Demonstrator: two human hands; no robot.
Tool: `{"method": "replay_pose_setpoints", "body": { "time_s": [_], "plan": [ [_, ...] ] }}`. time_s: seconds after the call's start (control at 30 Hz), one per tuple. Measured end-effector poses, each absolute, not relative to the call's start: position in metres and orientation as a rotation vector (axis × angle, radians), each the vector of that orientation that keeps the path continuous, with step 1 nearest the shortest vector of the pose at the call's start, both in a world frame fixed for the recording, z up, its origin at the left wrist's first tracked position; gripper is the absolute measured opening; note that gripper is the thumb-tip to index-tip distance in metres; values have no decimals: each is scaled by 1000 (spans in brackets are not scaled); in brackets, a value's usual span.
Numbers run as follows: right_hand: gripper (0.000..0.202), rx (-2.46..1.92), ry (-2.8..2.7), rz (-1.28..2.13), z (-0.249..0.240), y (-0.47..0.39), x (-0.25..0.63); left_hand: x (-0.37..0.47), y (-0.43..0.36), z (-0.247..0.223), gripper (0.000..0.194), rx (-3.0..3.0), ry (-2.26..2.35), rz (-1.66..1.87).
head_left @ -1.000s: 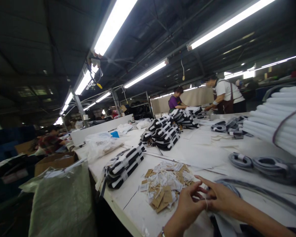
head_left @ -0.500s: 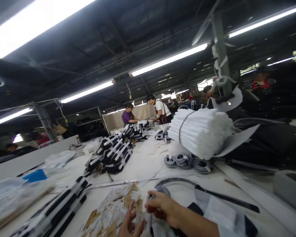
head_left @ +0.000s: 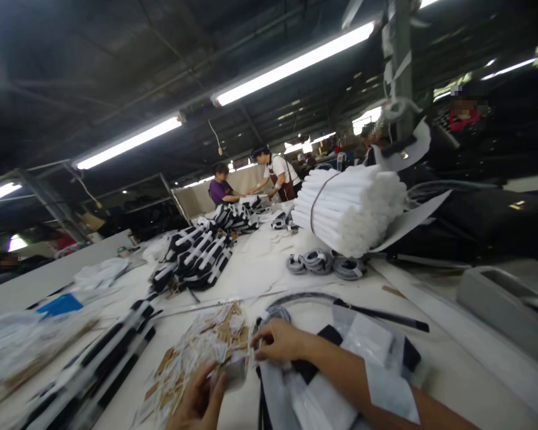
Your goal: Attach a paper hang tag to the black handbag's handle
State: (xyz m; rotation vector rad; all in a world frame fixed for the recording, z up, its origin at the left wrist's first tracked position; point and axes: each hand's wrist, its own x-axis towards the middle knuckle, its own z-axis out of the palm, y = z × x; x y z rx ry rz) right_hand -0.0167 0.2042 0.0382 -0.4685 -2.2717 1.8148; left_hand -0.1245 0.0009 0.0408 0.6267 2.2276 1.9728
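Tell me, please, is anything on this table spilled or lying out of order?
Yes. The paper tags lie in a loose, scattered heap between the left hand and right hand, unlike the tied white bundle and striped stacks.

- We find a garment factory floor: long worktable (head_left: 269, 275), stacked striped garments (head_left: 197, 254), tags (head_left: 206, 352), strip lights (head_left: 291, 63), workers (head_left: 275, 173).

Long bright tube lights (head_left: 291, 65) hang under a dark roof (head_left: 116, 54). A grey post (head_left: 401, 65) stands by the long white surface (head_left: 269, 272).
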Motion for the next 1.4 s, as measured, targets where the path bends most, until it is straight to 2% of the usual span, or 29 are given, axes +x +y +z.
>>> {"method": "replay_pose_setpoints", "body": {
  "time_s": [0.17,0.3,0.33,0.43,0.5,0.67,0.9,1.0,1.13,1.23,1.3,1.4],
  "plan": [
    [23,-443,-2200,1914,33,207,-18,-98,-8,75,45,1005,2452,1947],
    [19,-439,-2167,1958,32,210,-20,-70,-7,81,13,1670,2562,1767],
    [18,-442,-2169,1959,32,211,-20,-60,-7,77,10,1898,2515,1658],
    [15,-450,-2186,1947,34,211,-19,-35,-8,60,27,2414,2224,1292],
    [14,-449,-2204,1926,36,211,-18,-25,-10,49,28,2417,2159,1222],
    [15,-414,-2233,1831,42,213,-14,-27,-25,37,16,2115,2280,1293],
    [29,-381,-2230,1656,54,214,-14,-35,-49,33,16,1544,2269,1461],
    [33,-352,-2262,1540,66,211,-10,-42,-49,33,25,1309,2224,1580],
    [33,-288,-2350,1345,96,207,26,-58,-42,23,52,924,2088,1755],
    [33,-312,-2458,1030,118,207,80,-67,-32,15,68,657,1937,1687],
    [38,-383,-2517,776,122,208,121,-67,-24,17,63,793,2030,1616],
    [48,-475,-2600,517,106,210,171,-56,-13,34,51,1391,2281,1455]
  ]
}}
